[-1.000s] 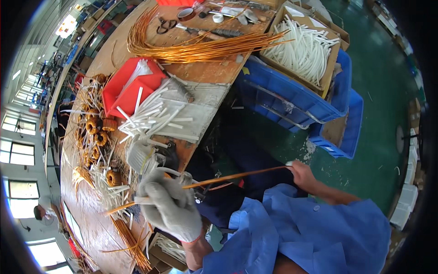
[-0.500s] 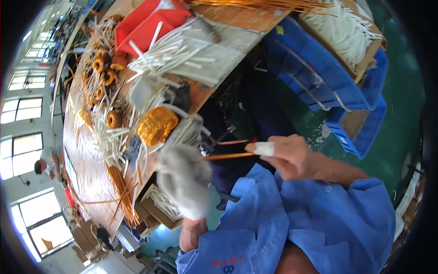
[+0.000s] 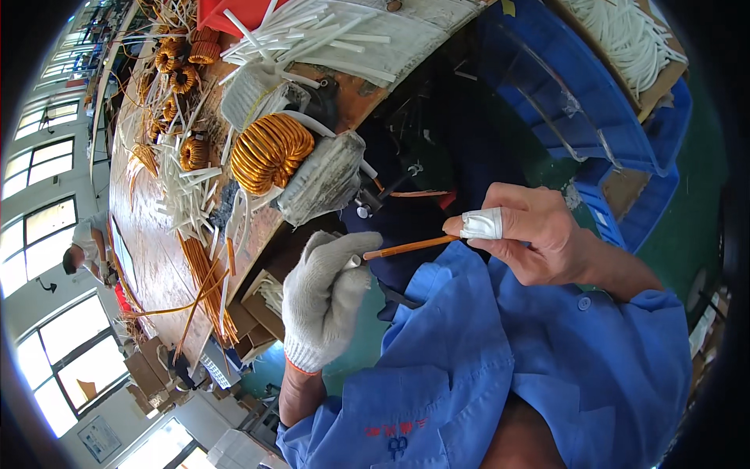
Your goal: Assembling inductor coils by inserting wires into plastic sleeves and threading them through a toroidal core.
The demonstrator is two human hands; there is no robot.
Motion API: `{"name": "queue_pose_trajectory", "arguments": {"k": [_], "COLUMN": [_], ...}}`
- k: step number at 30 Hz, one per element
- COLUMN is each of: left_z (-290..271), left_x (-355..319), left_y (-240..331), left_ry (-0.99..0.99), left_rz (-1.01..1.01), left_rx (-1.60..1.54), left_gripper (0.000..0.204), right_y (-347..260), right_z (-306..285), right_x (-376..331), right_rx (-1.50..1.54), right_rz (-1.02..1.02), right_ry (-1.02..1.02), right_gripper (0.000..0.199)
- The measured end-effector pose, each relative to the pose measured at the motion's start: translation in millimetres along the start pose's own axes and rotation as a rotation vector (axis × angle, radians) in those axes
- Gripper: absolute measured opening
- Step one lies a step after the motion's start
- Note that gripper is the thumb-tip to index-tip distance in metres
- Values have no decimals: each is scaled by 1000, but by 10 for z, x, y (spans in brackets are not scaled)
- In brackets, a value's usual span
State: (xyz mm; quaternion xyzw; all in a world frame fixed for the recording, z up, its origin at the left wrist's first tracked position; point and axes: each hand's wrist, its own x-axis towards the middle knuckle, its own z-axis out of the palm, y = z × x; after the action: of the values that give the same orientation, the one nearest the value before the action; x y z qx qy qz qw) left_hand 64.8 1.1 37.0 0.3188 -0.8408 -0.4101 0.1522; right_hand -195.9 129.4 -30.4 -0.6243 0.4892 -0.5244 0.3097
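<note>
My left hand (image 3: 324,293), in a white knit glove, is closed with a short white tube (image 3: 353,262) poking out between thumb and fingers. Bare except for white tape on one digit, my right hand (image 3: 531,238) pinches copper-coloured enamelled wire (image 3: 410,247). The wire's free end points left and lies close to the tube's mouth; whether they touch I cannot tell. Beyond my left hand, a large ring coil wound with copper wire (image 3: 272,152) leans against a grey, cloth-like wrapped block (image 3: 322,178) at the table's edge.
On the wooden table (image 3: 137,211) lie several smaller wound coils (image 3: 183,78), scattered white tubes (image 3: 312,39), a bundle of copper wires (image 3: 205,277) and a red bin (image 3: 226,12). Blue crates (image 3: 562,94) stand right, under a carton of white tubing (image 3: 625,47). A person (image 3: 87,246) works far left.
My left hand has moved down from beside the block, and a white tube now shows in it. My right hand has shifted right and slightly up, still pinching the wire. The view has tilted.
</note>
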Motion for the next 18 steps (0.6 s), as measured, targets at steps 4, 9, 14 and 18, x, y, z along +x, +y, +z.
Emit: {"name": "queue_pose_trajectory", "arguments": {"k": [4,9,14,18], "left_z": [19,-28,34,-31], "left_x": [28,58,85,195], "left_y": [-12,-23,203,178], "left_ry": [-35,-160,-416,-388], "left_rz": [48,94,248,259], "left_rx": [-13,178,586,703], "left_gripper": [29,31,24,23], "right_y": [-32,-42,-193,-240], "right_z": [15,-201,-188,156], "right_x": [13,41,85,89], "right_rx": [3,-113,-146,-107], "right_rz": [23,28,-22,31], "right_ry": [-5,-161,-392,-252], "right_gripper": [29,25,24,24]}}
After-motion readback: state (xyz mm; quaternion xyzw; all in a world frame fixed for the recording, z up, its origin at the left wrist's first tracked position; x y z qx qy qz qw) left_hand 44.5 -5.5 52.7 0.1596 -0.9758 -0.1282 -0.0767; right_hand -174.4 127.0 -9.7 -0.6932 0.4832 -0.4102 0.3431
